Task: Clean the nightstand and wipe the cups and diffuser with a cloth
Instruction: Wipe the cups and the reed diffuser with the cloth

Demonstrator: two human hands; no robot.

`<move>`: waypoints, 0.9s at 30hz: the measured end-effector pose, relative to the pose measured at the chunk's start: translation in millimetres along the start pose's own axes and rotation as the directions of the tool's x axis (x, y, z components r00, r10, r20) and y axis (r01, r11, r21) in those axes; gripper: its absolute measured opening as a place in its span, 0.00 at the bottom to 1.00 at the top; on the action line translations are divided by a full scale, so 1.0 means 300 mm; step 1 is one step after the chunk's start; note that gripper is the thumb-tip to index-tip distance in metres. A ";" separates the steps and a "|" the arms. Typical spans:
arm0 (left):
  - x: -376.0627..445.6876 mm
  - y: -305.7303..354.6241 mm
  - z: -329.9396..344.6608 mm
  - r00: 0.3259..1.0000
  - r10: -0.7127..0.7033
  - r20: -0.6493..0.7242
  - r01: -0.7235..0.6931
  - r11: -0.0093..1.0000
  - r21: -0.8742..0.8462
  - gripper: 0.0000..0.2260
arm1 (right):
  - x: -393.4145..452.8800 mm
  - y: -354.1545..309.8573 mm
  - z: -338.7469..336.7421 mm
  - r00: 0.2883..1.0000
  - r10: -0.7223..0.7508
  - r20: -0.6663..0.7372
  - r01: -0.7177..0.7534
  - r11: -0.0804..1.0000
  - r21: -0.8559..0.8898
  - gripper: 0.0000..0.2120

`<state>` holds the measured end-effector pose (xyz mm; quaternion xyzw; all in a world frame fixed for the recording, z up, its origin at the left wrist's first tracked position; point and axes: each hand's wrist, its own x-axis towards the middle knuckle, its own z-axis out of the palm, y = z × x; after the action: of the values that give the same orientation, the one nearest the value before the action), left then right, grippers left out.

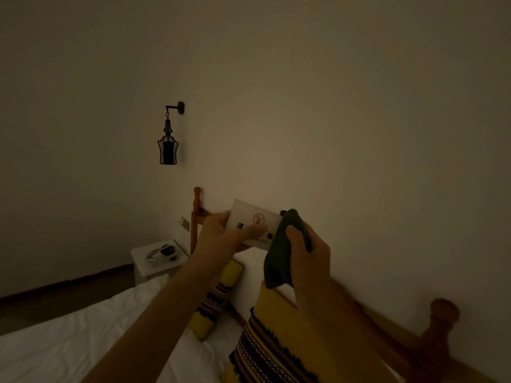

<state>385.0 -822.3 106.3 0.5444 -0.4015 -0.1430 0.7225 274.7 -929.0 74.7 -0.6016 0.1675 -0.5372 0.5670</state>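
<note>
Left hand (pixel 221 233) grips white sign card (pixel 250 223), right hand (pixel 307 252) holds dark cloth (pixel 279 252) against its right edge; steady card, wipe flat across.

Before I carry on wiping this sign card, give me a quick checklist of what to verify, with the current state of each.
1. Left hand grips card: ok.
2. Right hand holds cloth: ok.
3. Cloth touches card's right edge: ok.
4. Card face clean: cannot tell, too dim.
5. Nightstand has bare room for the card: cannot tell; items already lie on it.
6. Cups and diffuser wiped: cannot tell.
</note>
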 end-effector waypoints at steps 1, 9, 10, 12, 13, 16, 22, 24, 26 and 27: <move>-0.001 -0.008 0.000 0.999 -0.016 -0.035 0.013 0.997 -0.081 0.13 | -0.015 0.015 0.011 1.000 -0.003 0.002 0.003 1.000 -0.023 0.11; -0.035 -0.061 -0.043 0.975 -0.218 0.042 0.220 0.974 -0.054 0.22 | 0.015 0.002 0.040 0.997 -0.079 -0.014 0.075 0.980 -0.184 0.10; -0.038 -0.063 -0.046 0.970 -0.236 0.059 0.235 0.972 0.014 0.24 | 0.026 -0.017 0.045 0.995 -0.103 0.008 0.103 0.979 -0.175 0.10; -0.044 -0.066 -0.043 0.966 -0.237 0.106 0.237 0.971 0.016 0.23 | 0.037 -0.044 0.057 0.989 -0.135 0.051 0.142 0.976 -0.164 0.12; -0.044 -0.065 -0.043 0.967 -0.227 0.117 0.233 0.972 -0.041 0.23 | 0.035 -0.048 0.064 0.989 -0.133 0.068 0.142 0.976 -0.165 0.14; -0.026 -0.065 -0.065 0.973 -0.228 0.043 0.232 0.945 -0.231 0.24 | -0.029 -0.003 0.080 0.985 -0.086 0.149 0.112 0.978 -0.176 0.11; -0.055 -0.122 -0.134 0.956 -0.289 0.045 0.293 0.944 -0.150 0.15 | -0.147 0.087 0.116 0.991 0.006 0.137 0.032 0.962 -0.272 0.15; -0.105 -0.153 -0.145 0.938 -0.338 0.080 0.344 0.935 -0.081 0.13 | -0.102 0.073 0.124 0.982 0.121 0.143 -0.091 0.975 -0.202 0.07; -0.129 -0.183 -0.158 0.925 -0.372 0.076 0.376 0.925 -0.058 0.12 | -0.041 0.073 0.134 0.951 0.246 0.190 -0.219 0.964 -0.150 0.05; -0.160 -0.212 -0.171 0.913 -0.404 0.049 0.407 0.912 -0.059 0.13 | -0.042 0.100 0.134 0.921 0.324 0.214 -0.302 0.944 -0.132 0.10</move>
<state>406.9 -780.1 24.2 0.5882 -0.2875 -0.3130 0.6881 315.8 -907.8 52.0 -0.6527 0.2196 -0.3566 0.6314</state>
